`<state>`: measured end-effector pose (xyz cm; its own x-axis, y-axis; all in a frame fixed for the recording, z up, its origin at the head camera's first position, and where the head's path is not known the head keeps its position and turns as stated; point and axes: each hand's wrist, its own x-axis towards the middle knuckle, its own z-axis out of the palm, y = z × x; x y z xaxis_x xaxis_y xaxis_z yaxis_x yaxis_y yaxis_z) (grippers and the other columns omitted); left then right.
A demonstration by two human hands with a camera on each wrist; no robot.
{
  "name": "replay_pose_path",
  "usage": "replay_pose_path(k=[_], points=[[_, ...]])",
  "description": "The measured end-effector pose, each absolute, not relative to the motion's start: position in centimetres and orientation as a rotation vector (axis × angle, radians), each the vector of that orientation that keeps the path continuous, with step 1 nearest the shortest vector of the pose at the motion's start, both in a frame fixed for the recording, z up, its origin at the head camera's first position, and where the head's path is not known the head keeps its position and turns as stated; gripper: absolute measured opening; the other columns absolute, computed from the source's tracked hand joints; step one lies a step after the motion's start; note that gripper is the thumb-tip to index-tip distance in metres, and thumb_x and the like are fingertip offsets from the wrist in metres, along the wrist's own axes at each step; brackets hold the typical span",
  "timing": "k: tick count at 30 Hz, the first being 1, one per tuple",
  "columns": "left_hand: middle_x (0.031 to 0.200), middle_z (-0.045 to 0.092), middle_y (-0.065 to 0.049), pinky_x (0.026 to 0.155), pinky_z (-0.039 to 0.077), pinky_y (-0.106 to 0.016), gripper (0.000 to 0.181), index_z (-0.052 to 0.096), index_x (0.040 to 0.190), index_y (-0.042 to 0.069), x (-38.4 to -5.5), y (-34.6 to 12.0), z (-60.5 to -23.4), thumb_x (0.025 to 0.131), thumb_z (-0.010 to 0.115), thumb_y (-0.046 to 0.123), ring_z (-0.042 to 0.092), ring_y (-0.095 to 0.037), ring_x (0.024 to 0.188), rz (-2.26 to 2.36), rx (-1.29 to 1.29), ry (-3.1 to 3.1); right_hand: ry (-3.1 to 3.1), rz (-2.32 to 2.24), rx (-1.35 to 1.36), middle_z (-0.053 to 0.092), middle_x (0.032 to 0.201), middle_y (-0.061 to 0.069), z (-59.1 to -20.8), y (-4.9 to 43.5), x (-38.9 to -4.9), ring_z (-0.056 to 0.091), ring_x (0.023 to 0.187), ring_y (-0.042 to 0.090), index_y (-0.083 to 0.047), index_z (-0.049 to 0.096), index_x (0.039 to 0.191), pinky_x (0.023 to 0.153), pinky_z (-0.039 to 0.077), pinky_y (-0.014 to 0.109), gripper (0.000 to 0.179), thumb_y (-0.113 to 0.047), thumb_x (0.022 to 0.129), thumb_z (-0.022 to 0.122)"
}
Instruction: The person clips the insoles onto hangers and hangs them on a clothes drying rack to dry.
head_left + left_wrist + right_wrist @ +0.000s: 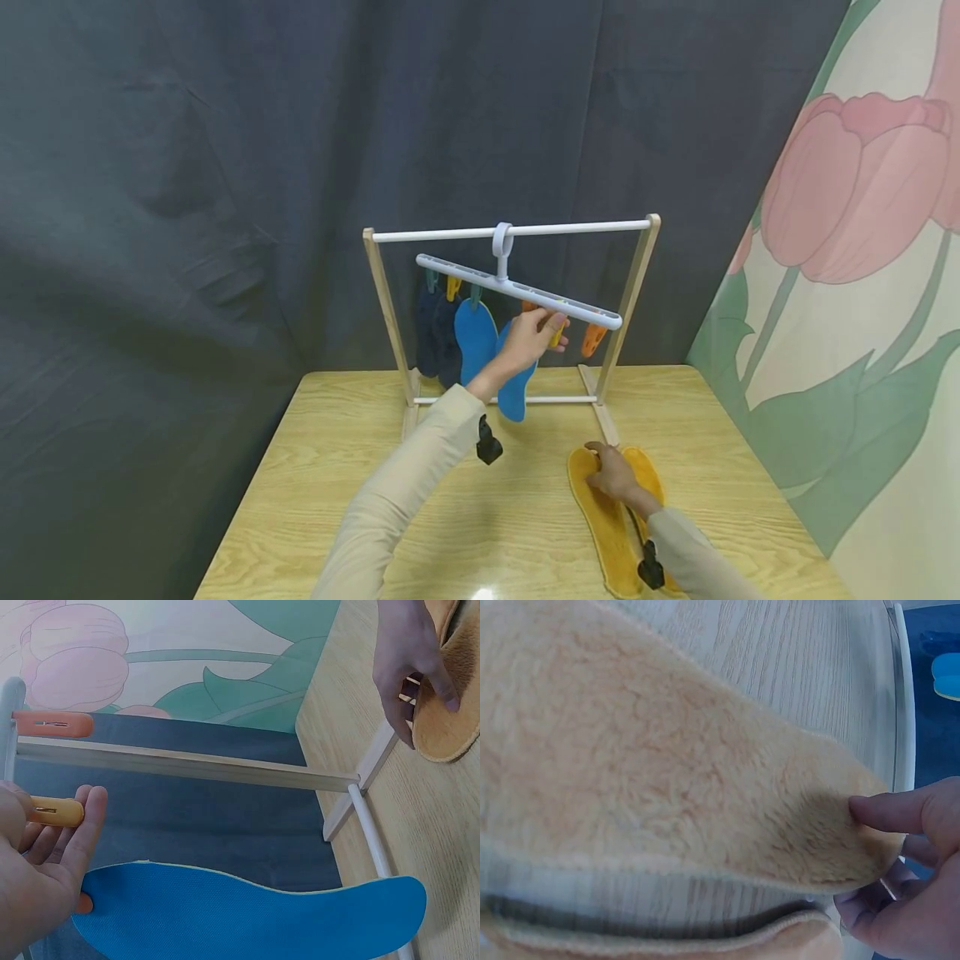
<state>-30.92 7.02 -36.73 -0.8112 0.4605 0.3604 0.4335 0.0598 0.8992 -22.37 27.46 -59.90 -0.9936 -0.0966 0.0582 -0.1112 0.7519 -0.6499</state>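
My left hand (527,340) is up at the lower right part of a white clip hanger (465,273), pinching a yellow clothespin (61,811) that hangs from it. Just beside that hand hangs a blue insole (247,915), held by an orange clip partly hidden behind the fingers. Down at the tabletop, my right hand (615,475) grips the far end of a fuzzy yellow insole (667,750), thumb on the fleece and fingers beneath. A second yellow insole (643,468) lies alongside, partly covered by the right hand and forearm.
The tilted hanger hooks over the top bar (577,227) of a wooden rack. Another blue insole (475,337) and two dark insoles (446,346) hang on its left half. An orange clothespin (593,340) dangles at the right end. A dark curtain (225,167) stands behind.
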Motion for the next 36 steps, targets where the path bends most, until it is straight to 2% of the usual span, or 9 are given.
replay_pose_path(k=[4,11,16,19,26,30,36], points=[[0.109,0.062,-0.030,0.079,0.058,-0.039,0.029,0.060,0.115,-0.017,-29.4,6.7,-35.2,0.105,0.047,0.008,0.066,-0.044,0.094,1.908,0.963,2.281,-2.922,1.043,0.221,0.066,0.100,0.024,-59.7,27.6,-22.3,0.063,0.090,0.036,0.013,0.062,0.113,0.078,0.052,0.051,0.046,0.011,0.069,0.076],[0.109,0.066,-0.021,0.077,0.057,-0.026,0.031,0.063,0.115,-0.010,-31.7,7.5,-37.6,0.104,0.051,0.017,0.070,-0.026,0.087,1.885,0.991,2.373,-2.912,1.107,0.280,0.065,0.103,0.023,-59.1,27.7,-22.1,0.062,0.094,0.038,0.008,0.061,0.119,0.078,0.052,0.053,0.039,0.007,0.081,0.073],[0.113,0.063,-0.030,0.083,0.056,-0.033,0.030,0.060,0.118,-0.015,-29.5,6.9,-35.4,0.104,0.050,0.010,0.067,-0.040,0.093,1.869,1.048,2.374,-2.906,1.134,0.291,0.066,0.105,0.025,-58.9,27.5,-21.8,0.063,0.095,0.039,0.008,0.058,0.123,0.078,0.052,0.053,0.038,0.005,0.087,0.069],[0.113,0.062,-0.032,0.083,0.056,-0.033,0.030,0.059,0.118,-0.017,-29.4,6.8,-35.2,0.104,0.051,0.008,0.066,-0.042,0.094,1.867,1.056,2.368,-2.901,1.123,0.314,0.066,0.106,0.026,-58.9,27.4,-21.8,0.064,0.097,0.040,0.008,0.058,0.123,0.079,0.052,0.054,0.036,0.004,0.089,0.068],[0.112,0.066,-0.021,0.079,0.055,-0.023,0.034,0.063,0.120,-0.007,-32.0,7.7,-37.8,0.103,0.053,0.021,0.069,-0.027,0.090,1.838,1.014,2.411,-2.875,1.103,0.389,0.066,0.109,0.027,-58.6,27.3,-21.7,0.064,0.098,0.042,0.010,0.061,0.118,0.081,0.052,0.055,0.028,0.003,0.091,0.065],[0.107,0.067,-0.022,0.076,0.056,-0.025,0.033,0.064,0.116,-0.007,-32.2,7.9,-38.0,0.103,0.054,0.022,0.070,-0.029,0.087,1.853,0.998,2.422,-2.875,1.073,0.402,0.067,0.107,0.023,-58.3,27.1,-21.6,0.064,0.096,0.039,0.009,0.063,0.115,0.079,0.053,0.053,0.024,0.001,0.092,0.065],[0.106,0.067,-0.021,0.077,0.058,-0.031,0.032,0.065,0.114,-0.006,-32.2,7.9,-38.0,0.103,0.054,0.022,0.070,-0.029,0.086,1.863,0.964,2.436,-2.857,1.047,0.417,0.068,0.103,0.019,-57.7,27.0,-21.4,0.065,0.089,0.032,0.006,0.062,0.118,0.073,0.053,0.048,0.026,-0.004,0.094,0.065]])
